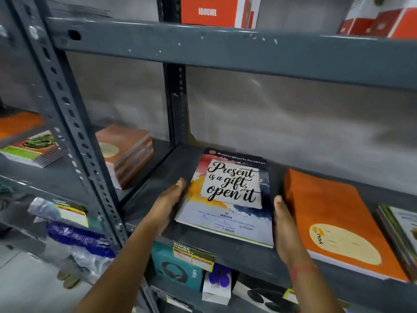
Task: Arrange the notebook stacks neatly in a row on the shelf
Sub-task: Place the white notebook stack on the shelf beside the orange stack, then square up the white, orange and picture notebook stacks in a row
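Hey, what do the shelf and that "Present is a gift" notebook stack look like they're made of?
Shelf: apparently grey painted steel, chipped, with punched uprights. Notebook stack: paper, with what looks like a smooth printed card cover and pale page edges showing along its front.

Glossy paper notebook stack (228,195); chipped painted-metal shelf (158,177).

The notebook (228,197) cover reads "Present is a gift, open it"; red box (216,11) "1000ML".

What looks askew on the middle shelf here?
The notebook stack with the painted "Present is a gift" cover, held between the left hand and right hand, sits rotated, not square with the grey metal shelf's front edge.
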A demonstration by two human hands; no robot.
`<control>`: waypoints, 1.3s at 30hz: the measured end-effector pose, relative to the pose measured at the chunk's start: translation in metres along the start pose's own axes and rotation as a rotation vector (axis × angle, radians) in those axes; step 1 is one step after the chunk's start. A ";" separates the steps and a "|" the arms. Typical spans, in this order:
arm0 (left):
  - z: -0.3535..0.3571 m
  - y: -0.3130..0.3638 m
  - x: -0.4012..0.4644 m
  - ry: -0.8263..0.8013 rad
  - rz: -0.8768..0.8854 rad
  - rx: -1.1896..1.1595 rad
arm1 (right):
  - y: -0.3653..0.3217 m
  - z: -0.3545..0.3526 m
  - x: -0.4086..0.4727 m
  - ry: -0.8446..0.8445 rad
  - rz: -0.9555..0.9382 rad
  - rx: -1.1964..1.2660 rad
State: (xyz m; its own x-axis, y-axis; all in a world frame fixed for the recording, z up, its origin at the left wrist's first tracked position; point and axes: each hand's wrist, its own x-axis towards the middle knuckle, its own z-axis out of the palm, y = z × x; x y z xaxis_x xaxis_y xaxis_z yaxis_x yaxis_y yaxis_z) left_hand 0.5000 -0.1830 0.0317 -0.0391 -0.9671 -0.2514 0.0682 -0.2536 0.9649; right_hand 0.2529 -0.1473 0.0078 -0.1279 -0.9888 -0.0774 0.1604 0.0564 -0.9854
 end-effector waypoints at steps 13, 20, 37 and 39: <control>0.006 -0.003 -0.003 0.009 0.052 -0.037 | 0.014 0.002 -0.003 -0.003 0.029 -0.002; 0.011 -0.024 -0.023 0.167 0.081 -0.141 | 0.023 0.006 -0.036 0.080 -0.069 0.143; -0.024 -0.047 -0.035 -0.180 0.199 0.061 | 0.027 0.003 -0.056 -0.004 -0.027 -0.064; -0.024 -0.047 -0.033 -0.182 0.208 0.069 | 0.026 0.003 -0.056 0.000 -0.040 -0.069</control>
State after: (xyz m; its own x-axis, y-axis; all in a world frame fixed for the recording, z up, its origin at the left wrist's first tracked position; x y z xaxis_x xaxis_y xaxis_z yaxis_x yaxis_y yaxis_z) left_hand 0.5222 -0.1399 -0.0074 -0.2105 -0.9769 -0.0357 0.0257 -0.0421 0.9988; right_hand 0.2672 -0.0913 -0.0128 -0.1328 -0.9904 -0.0383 0.0873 0.0268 -0.9958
